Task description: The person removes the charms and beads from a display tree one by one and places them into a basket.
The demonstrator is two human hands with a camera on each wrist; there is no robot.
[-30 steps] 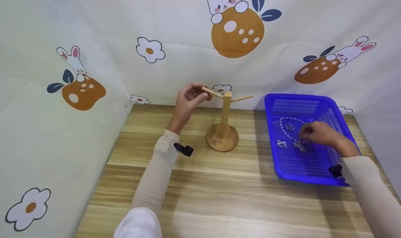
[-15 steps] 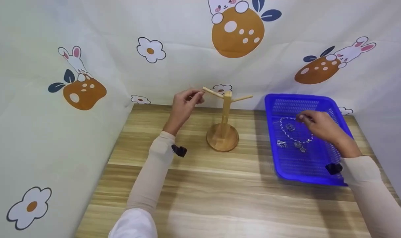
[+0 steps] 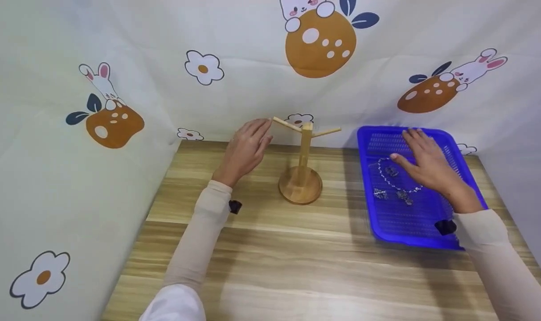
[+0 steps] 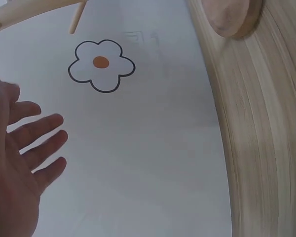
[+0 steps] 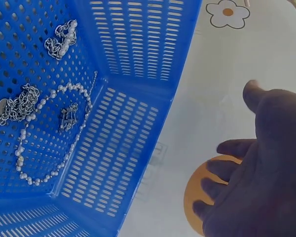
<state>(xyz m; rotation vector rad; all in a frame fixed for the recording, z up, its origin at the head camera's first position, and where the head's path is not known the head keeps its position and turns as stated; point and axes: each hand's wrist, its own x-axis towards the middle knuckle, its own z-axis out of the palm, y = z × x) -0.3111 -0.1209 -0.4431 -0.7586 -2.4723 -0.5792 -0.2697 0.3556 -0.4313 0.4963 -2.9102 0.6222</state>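
Observation:
A wooden stand [image 3: 305,154] with a round base and slanted pegs stands at the table's back. My left hand [image 3: 246,149] is just left of its left peg, holding nothing, with fingers extended; in the left wrist view the fingers [image 4: 44,148] are spread apart. My right hand [image 3: 431,167] is above the blue basket [image 3: 369,209], fingers stretched out and holding nothing. Inside the basket a pearl bead necklace [image 5: 72,88] lies in a loop. A small bunched chain [image 5: 69,117] sits within that loop. Beside it are a chain with a round disc [image 5: 24,104] and a chain with pearls [image 5: 62,40].
The wood-grain table [image 3: 275,267] meets a pale cloth backdrop [image 3: 248,40] printed with rabbits, oranges and flowers. This cloth rises behind and beside the table. The basket is at the right, apart from the stand.
My left hand has drawn back left from the peg tip and its fingers have straightened. My right hand has risen from the necklace area, and its curled fingers have spread out.

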